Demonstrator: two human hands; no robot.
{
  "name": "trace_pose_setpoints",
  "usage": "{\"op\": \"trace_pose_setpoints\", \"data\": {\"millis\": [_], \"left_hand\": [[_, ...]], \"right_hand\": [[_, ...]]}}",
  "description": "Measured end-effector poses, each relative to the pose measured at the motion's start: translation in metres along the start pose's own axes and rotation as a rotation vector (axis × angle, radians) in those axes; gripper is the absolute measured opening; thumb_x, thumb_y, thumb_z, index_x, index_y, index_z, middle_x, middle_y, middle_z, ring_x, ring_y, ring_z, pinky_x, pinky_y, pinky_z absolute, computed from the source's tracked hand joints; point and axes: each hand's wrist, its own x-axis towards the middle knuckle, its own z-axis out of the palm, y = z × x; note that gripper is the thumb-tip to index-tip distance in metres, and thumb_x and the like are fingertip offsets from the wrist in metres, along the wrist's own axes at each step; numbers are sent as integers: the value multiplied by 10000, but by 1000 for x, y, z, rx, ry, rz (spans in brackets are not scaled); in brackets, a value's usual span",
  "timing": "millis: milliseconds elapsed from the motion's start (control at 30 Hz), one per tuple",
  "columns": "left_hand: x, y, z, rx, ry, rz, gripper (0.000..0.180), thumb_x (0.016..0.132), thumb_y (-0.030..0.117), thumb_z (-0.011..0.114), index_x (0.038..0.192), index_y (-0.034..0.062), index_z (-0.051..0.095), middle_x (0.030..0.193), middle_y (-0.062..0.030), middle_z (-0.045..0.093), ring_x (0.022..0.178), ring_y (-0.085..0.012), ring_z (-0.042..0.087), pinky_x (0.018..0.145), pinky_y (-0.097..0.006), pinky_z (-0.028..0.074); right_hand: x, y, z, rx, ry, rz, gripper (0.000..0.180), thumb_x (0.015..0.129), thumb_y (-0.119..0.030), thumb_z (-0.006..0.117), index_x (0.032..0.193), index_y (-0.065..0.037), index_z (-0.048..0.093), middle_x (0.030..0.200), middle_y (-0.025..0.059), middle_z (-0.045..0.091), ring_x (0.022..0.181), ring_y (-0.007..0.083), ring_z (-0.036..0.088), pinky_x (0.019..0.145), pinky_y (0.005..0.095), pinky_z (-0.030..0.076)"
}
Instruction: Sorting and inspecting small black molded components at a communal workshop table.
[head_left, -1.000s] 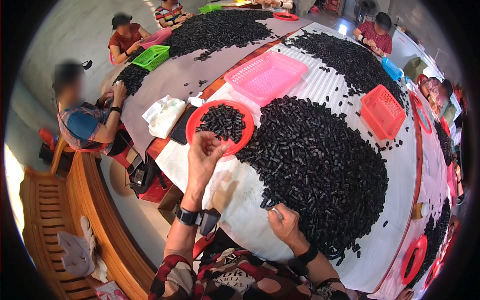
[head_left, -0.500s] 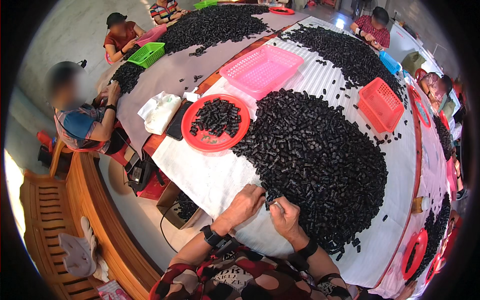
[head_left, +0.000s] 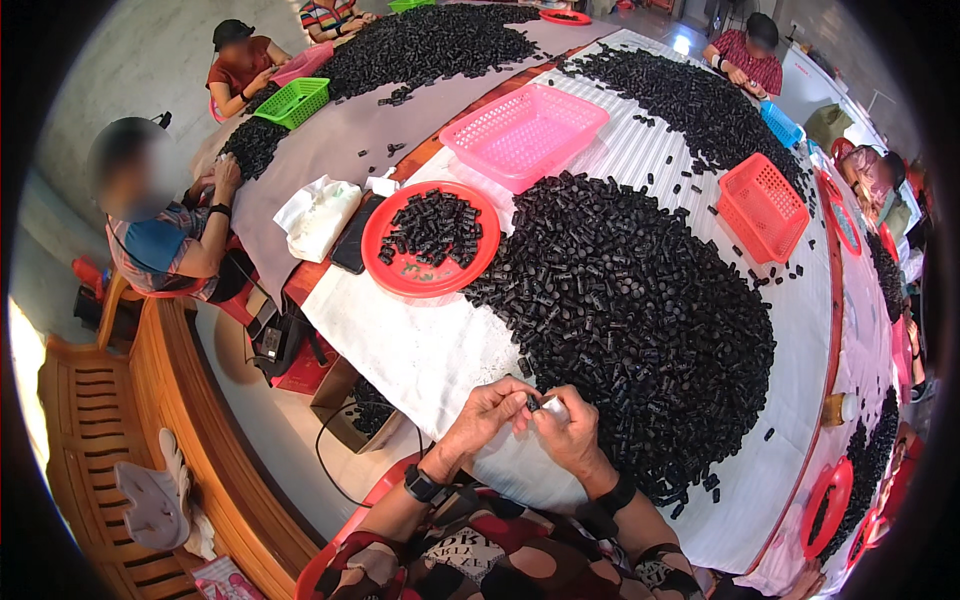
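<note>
Both hands meet over the near edge of the big heap of small black cylinders [head_left: 640, 310]. My left hand [head_left: 488, 412] pinches one small black cylinder [head_left: 532, 403] between thumb and fingertips. Right beside it, my right hand [head_left: 568, 432] is closed around a small white object [head_left: 555, 408], its kind mostly hidden by the fingers, and its thumb is close to the cylinder. Left of the heap, a red round plate [head_left: 398, 275] holds a pile of the same black cylinders.
A pink basket [head_left: 480, 135] and a red basket [head_left: 742, 215] stand beyond the heap. Near the plate lie a dark phone [head_left: 350, 250] and a white plastic bag [head_left: 318, 218]. Several people work around the tables, one at the left [head_left: 160, 250]. A wooden bench [head_left: 180, 400] stands lower left.
My left hand has come away from the heap's edge, slightly down and left, with a black cylinder in its fingertips. My right hand has turned slightly, still closed on the white object.
</note>
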Motion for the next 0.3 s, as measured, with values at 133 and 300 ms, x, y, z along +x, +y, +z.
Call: {"op": "trace_pose_setpoints", "data": {"millis": [133, 300], "left_hand": [[-1, -2, 2, -138, 4, -23, 239, 946, 181, 545, 1077, -15, 586, 853, -31, 610, 723, -82, 570, 678, -227, 478], [0, -16, -4, -350, -41, -9, 240, 916, 135, 587, 1106, -11, 569, 907, -46, 620, 768, -97, 582, 728, -224, 482]], "right_hand": [[0, 4, 1, -43, 12, -31, 313, 795, -266, 697, 900, -1, 570, 701, 135, 617, 601, 243, 632, 531, 329, 484], [-2, 8, 3, 14, -44, -8, 300, 798, -257, 694, 900, -3, 572, 722, 145, 630, 633, 250, 647, 552, 335, 498]]}}
